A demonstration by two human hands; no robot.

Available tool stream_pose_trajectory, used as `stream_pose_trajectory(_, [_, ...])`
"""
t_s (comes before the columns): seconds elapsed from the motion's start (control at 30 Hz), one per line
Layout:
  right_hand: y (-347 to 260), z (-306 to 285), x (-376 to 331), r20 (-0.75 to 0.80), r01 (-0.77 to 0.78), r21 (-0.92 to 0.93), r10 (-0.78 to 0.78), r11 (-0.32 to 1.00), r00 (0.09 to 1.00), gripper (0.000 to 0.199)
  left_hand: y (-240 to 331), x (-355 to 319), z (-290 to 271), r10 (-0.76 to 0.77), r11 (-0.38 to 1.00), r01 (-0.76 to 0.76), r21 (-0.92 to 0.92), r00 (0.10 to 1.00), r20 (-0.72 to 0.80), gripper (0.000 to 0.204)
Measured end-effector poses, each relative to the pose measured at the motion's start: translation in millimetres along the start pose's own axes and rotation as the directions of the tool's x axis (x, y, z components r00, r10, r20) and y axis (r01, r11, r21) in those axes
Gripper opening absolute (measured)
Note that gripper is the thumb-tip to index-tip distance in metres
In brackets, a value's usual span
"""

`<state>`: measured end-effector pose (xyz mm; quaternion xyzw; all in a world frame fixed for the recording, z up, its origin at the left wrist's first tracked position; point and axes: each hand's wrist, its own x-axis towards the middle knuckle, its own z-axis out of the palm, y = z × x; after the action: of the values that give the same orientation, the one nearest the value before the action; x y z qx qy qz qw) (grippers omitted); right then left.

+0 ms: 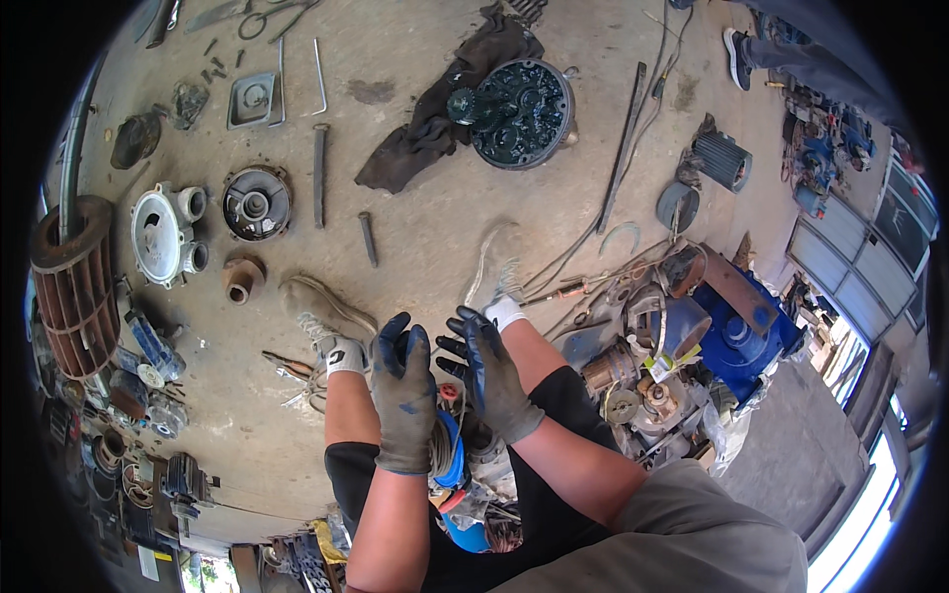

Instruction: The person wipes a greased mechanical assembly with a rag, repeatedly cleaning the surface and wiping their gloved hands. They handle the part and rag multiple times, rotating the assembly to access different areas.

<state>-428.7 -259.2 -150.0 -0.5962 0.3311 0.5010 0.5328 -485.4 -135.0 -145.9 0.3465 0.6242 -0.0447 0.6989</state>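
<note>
My left hand (pixel 404 400), in a grey work glove with dark coated fingertips, is raised in front of my lap. Its fingers curve loosely with a gap at the thumb, and nothing shows in them. Beside it, my right hand (pixel 490 381) wears a matching glove; its fingers are spread and hold nothing visible. The two hands are apart, between my knees. Below and between them sit a coil of cable (pixel 447 450) and a blue object (pixel 452 472), partly hidden by my hands. Farther off, a round housing (pixel 534 114) full of dark, oily gears stands on a dark rag (pixel 403 158).
On the floor lie a pale metal cover (pixel 156 235), a round end plate (pixel 256 204), a rusty flanged sleeve (pixel 242 279), a chisel-like bar (pixel 319 176), a bolt (pixel 368 239) and pliers (pixel 289 366). Motor parts and a blue machine (pixel 746 331) crowd the right. Another person's shoe (pixel 736 57) shows top right.
</note>
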Motion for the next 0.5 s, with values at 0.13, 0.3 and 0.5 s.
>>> stream_pose_trajectory(0.13, [-17.1, -7.3, 17.3, -0.130, 0.107, -0.039, -0.111, 0.994, 0.985, 0.065, -1.2, -6.6, 5.3, 0.007, 1.000, -0.007, -0.011, 0.999, 0.036, 0.039])
stream_pose_trajectory(0.3, [-91.5, -26.7, 88.9, 0.048, 0.221, -0.522, -0.230, 0.824, 0.972, 0.107, -4.5, -9.1, 13.5, 0.017, 0.998, -0.016, -0.055, 0.999, 0.029, 0.039])
stream_pose_trajectory(0.5, [-214.5, -14.8, 184.3, 0.254, 0.244, -0.672, -0.092, 0.699, 0.963, 0.069, -14.1, -9.8, 13.9, 0.046, 0.998, -0.045, -0.042, 0.999, 0.013, 0.041])
